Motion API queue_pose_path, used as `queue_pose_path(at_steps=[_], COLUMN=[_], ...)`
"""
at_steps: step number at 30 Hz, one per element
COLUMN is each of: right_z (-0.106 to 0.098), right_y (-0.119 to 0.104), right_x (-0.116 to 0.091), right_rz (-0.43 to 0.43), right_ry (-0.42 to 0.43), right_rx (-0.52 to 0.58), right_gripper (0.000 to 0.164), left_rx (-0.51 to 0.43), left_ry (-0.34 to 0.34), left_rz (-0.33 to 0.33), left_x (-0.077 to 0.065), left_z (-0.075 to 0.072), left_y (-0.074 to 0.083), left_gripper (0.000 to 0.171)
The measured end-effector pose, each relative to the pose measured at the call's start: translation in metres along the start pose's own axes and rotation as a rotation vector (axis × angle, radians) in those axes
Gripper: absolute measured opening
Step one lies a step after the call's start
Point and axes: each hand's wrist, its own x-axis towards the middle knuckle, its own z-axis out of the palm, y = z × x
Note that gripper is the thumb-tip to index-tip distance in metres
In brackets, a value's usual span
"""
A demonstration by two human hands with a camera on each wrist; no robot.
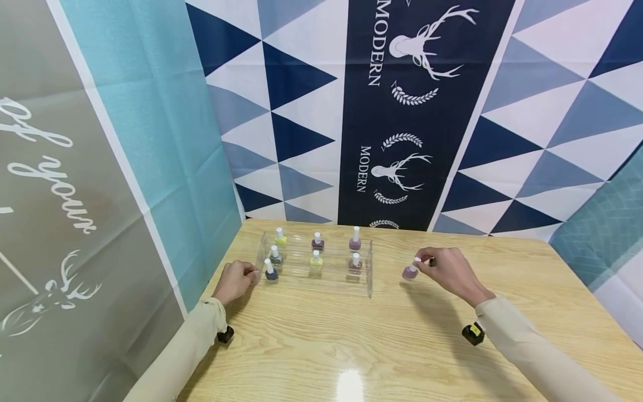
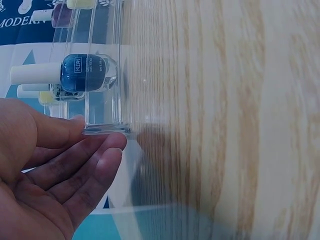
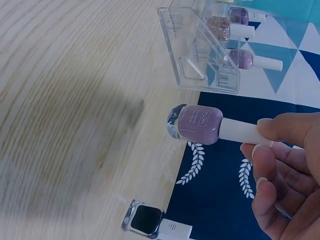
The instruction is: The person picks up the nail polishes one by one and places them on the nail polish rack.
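Observation:
My right hand [image 1: 452, 273] pinches the long white cap of a mauve nail polish bottle [image 1: 409, 272] between thumb and fingers. In the right wrist view this nail polish bottle [image 3: 201, 125] lies sideways across the picture, over the table to the right of the rack. A clear tiered display rack [image 1: 321, 283] stands on the table with several nail polish bottles on its steps. Its left end is gripped by my left hand [image 1: 236, 281], thumb on one side and fingers on the other. Closest to that hand is a dark blue nail polish bottle [image 2: 82, 73] on the front step.
A dark nail polish bottle [image 3: 148, 220] with a white cap stands on the table by my right hand, mostly hidden in the head view. Patterned cloth [image 1: 301, 111] hangs behind the wooden table [image 1: 311, 340], and another cloth [image 1: 166, 111] along its left side.

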Motion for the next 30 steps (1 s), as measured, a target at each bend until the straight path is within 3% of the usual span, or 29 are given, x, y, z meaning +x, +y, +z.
queue_pose_path(at_steps=[30], right_z=[0.002], right_y=[-0.025], right_x=[0.007], right_rz=[-0.024], right_ry=[-0.004], right_rx=[0.026], right_gripper=[0.005], left_rx=[-0.015], left_ry=[-0.005], left_rz=[-0.012], left_x=[0.002], left_z=[0.000], left_y=[-0.002], left_gripper=[0.019])
